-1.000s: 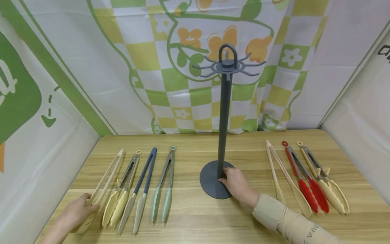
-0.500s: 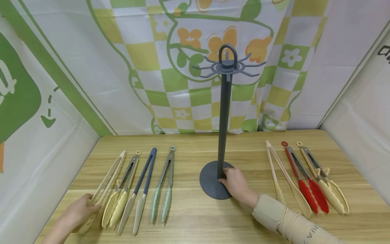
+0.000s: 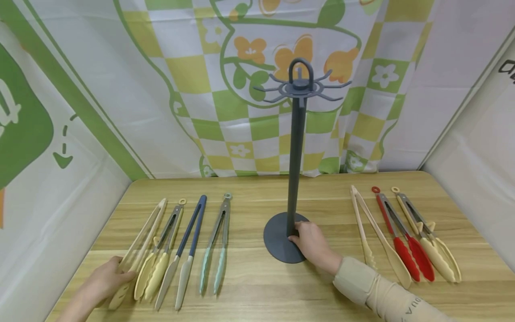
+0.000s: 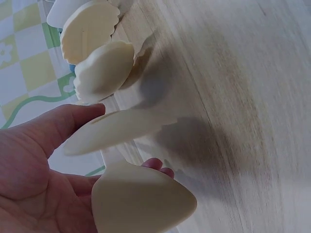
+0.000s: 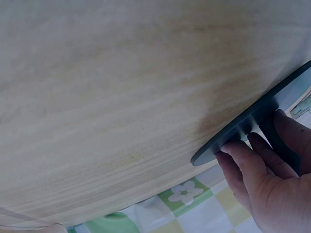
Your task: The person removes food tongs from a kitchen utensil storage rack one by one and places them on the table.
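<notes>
In the head view my left hand point(image 3: 103, 279) holds a pair of beige tongs point(image 3: 150, 231) near their lower ends, at the far left of the row. In the left wrist view the thumb lies on one broad tip and the fingers are behind the other tip point(image 4: 143, 196); the two tips stand apart. My right hand point(image 3: 313, 243) grips the foot of a dark grey upright stand point(image 3: 296, 165), thumb and fingers round the post just above its round base point(image 3: 281, 246). Several bare hooks and a loop top the stand.
Right of my left hand lie pale yellow tongs point(image 3: 158, 273), blue-handled tongs point(image 3: 197, 223) and mint-tipped tongs point(image 3: 220, 264). Beyond my right hand are cream tongs point(image 3: 386, 246), red tongs point(image 3: 420, 257) and another yellow pair point(image 3: 438, 259). A patterned curtain point(image 3: 225, 129) hangs behind the table.
My left hand and the lower end of the beige tongs have shifted a little to the right, towards the pale yellow tongs. My right hand and the stand have stayed put.
</notes>
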